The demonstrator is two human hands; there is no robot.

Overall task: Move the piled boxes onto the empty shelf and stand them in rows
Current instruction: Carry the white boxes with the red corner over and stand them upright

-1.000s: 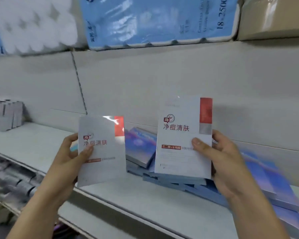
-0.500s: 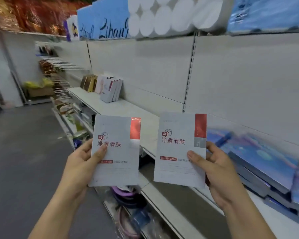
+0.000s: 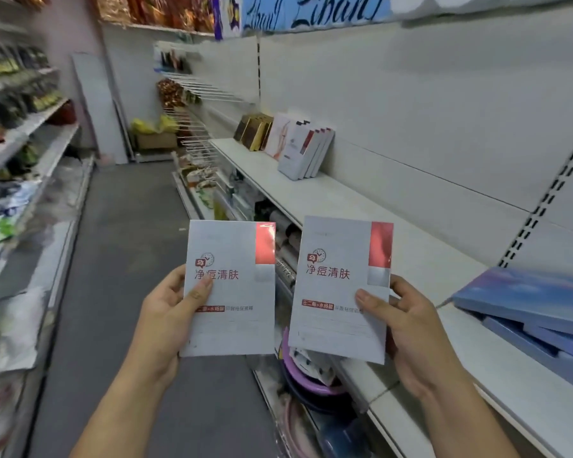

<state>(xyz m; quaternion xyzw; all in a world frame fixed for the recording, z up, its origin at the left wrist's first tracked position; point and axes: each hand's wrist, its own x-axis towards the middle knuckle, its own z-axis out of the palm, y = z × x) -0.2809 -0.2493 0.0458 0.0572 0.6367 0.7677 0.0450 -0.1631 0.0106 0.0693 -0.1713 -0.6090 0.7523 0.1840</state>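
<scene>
Two white boxes are held upright, side by side but apart, over the aisle beside the shelf (image 3: 351,206). The left box (image 3: 232,289) is gripped at its left edge by the left hand (image 3: 171,320), the right box (image 3: 341,289) at its right edge by the right hand (image 3: 411,332); thumbs are pressed on the printed fronts, fingers hidden behind. Blue boxes (image 3: 523,302) are piled flat on the shelf at right, and a row (image 3: 301,150) is stood farther along.

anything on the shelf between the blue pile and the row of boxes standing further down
No, in the head view the shelf is bare between the blue pile and the standing row.
</scene>
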